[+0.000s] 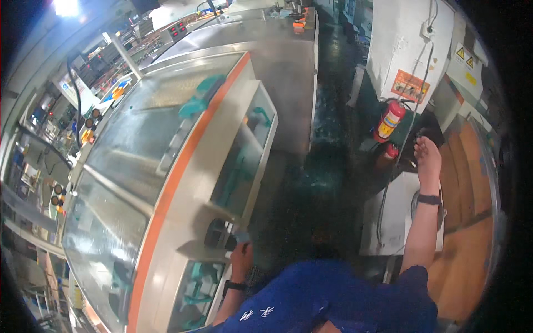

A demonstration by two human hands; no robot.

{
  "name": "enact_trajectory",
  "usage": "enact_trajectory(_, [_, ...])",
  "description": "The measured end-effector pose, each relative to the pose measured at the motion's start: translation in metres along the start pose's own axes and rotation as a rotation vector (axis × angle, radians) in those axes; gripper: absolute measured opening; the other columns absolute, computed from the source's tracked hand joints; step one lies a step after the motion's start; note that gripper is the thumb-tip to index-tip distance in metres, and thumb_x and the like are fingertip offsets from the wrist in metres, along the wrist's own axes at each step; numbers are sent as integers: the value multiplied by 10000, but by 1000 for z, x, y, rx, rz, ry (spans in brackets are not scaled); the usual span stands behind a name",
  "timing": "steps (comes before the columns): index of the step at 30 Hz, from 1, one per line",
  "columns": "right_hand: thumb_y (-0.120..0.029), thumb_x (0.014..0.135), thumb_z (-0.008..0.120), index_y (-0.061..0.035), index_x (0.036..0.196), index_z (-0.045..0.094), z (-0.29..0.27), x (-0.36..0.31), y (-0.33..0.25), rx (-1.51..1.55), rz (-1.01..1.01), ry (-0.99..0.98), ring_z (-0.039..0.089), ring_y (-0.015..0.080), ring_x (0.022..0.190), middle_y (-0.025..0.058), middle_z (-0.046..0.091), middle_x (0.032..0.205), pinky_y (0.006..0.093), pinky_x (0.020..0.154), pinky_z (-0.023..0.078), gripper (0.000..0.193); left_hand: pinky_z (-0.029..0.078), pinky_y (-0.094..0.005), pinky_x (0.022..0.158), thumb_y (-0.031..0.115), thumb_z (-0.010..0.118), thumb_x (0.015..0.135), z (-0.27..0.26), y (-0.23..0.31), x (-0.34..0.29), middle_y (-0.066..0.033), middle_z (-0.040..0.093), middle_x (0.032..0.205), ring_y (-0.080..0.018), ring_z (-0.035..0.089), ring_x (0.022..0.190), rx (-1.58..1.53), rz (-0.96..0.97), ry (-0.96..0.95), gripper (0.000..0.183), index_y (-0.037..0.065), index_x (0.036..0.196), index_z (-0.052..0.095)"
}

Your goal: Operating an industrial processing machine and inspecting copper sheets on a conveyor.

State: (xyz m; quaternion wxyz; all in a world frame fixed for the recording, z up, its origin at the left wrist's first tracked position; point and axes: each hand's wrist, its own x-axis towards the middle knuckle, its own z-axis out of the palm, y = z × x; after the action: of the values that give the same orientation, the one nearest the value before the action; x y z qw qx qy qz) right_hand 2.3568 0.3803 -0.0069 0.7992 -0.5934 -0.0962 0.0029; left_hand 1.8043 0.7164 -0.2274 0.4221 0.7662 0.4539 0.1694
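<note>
My left hand is low beside the pale machine, next to a dark opening in its side panel. Its fingers are closed around a small pale grey-blue piece, whose kind is not clear. Out to the right, my right hand is raised above a white box-shaped unit, its fingers curled inward. Something small and dark shows at those fingertips, too indistinct to name. Both wrists carry dark bands.
The machine has clear sloping covers, an orange stripe and teal handles. Red fire extinguishers stand by a white pillar. Brown boards line the right side. A dark floor aisle runs between.
</note>
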Motion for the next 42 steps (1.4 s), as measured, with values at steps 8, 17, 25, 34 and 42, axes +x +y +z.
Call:
enact_trajectory(8, [-217, 1041, 594, -16, 1192, 681, 171, 257, 15, -17, -40, -197, 653, 141, 864, 56, 712, 1040, 294, 771, 508, 266, 542, -378, 859, 241, 632, 982, 72, 138, 131, -188, 749, 1026, -279, 720, 957, -125, -133, 144, 289, 5, 1125, 719])
enact_trajectory(17, [-218, 1044, 608, -22, 1207, 683, 334, 444, 75, -96, -62, -509, 657, 143, 900, 65, 710, 1081, 296, 813, 509, 265, 526, -312, 857, 165, 610, 997, 138, 239, 379, -93, 737, 995, -172, 682, 936, -242, -42, 263, 233, -25, 1103, 692])
enact_trajectory(25, [-237, 1044, 604, -37, 1225, 686, 398, 625, 99, -159, -86, -513, 660, 142, 907, 61, 716, 1097, 292, 808, 515, 283, 545, -335, 865, 93, 612, 980, 172, 402, 548, -112, 749, 1015, -202, 707, 960, -386, 151, 239, 189, -9, 1104, 711])
enact_trajectory(34, [-235, 1026, 630, -23, 1265, 668, 551, 862, 163, -158, -317, -721, 649, 115, 916, 45, 718, 1084, 276, 807, 499, 322, 483, -395, 964, 13, 521, 882, 238, 528, 639, -181, 682, 1097, -290, 636, 1027, -302, 276, 699, 244, -50, 1075, 656])
enact_trajectory(42, [-331, 956, 741, 0, 1429, 548, 699, 1019, 204, -432, -596, -932, 663, 226, 1110, 180, 683, 1262, 346, 976, 511, 610, 350, -527, 1143, 259, 622, 920, 322, 646, 687, -225, 633, 1256, -362, 574, 1228, -296, 406, 1028, 373, -27, 1159, 615])
